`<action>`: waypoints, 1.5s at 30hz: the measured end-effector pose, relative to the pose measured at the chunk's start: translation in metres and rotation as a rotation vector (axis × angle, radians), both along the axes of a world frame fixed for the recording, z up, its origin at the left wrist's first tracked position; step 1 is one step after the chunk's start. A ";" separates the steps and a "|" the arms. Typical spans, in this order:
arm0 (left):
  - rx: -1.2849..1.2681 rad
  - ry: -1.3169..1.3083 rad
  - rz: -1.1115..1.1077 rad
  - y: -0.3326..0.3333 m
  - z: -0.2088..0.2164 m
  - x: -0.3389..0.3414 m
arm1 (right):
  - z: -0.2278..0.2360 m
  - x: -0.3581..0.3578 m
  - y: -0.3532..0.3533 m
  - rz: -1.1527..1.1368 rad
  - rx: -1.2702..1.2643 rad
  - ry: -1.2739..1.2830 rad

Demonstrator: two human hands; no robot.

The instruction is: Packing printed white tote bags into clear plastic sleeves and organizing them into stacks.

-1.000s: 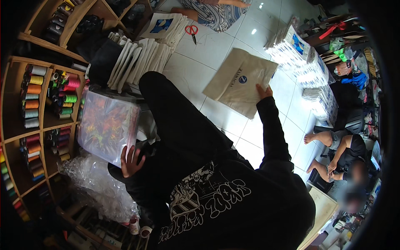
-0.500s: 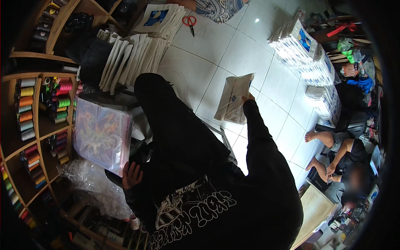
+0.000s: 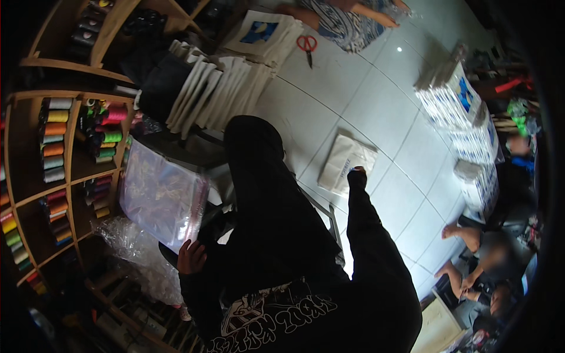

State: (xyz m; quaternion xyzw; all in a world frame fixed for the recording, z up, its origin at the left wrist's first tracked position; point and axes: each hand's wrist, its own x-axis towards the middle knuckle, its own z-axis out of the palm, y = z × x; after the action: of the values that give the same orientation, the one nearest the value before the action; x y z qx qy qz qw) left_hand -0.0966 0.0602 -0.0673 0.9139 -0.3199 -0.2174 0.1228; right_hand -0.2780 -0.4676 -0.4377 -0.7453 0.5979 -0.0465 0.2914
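Note:
A folded cream cloth bag [image 3: 348,165] with dark print lies on the white tiled floor ahead of me. My right hand [image 3: 356,173] is at its near right edge, arm stretched out. Its fingers are foreshortened, so whether they grip the bag cannot be made out. My left hand [image 3: 192,257] rests with fingers extended beside the near corner of a stack of clear plastic sleeves [image 3: 162,194]. That stack sits on a dark seat to my left.
Piles of cream bags [image 3: 235,82] stand at the far left, near red-handled scissors [image 3: 307,50]. Wrapped stacks [image 3: 471,126] line the right side. Thread shelves [image 3: 67,147] rise on the left above crumpled plastic [image 3: 141,259]. Other people sit at far centre and right.
The view has shifted, so the room appears farther right and lower. My right hand has drawn back toward me, and the bag now shows larger print. My left hand stays by the sleeves.

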 end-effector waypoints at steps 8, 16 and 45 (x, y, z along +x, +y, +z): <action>-0.701 0.454 1.083 -0.061 0.009 0.025 | 0.015 0.226 -0.010 0.126 0.327 -0.473; -0.300 -0.006 0.976 0.047 -0.090 -0.015 | 0.050 0.425 -0.059 0.099 0.306 -0.447; 0.127 -0.266 1.391 -0.051 -0.128 0.020 | -0.023 0.605 -0.149 0.153 0.644 -0.854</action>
State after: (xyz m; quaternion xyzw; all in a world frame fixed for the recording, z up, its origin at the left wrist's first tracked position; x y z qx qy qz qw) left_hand -0.0761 0.0095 -0.1956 0.9305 0.3387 0.0066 0.1396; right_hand 0.3269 -0.6171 -0.4609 -0.5745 0.3543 -0.1381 0.7248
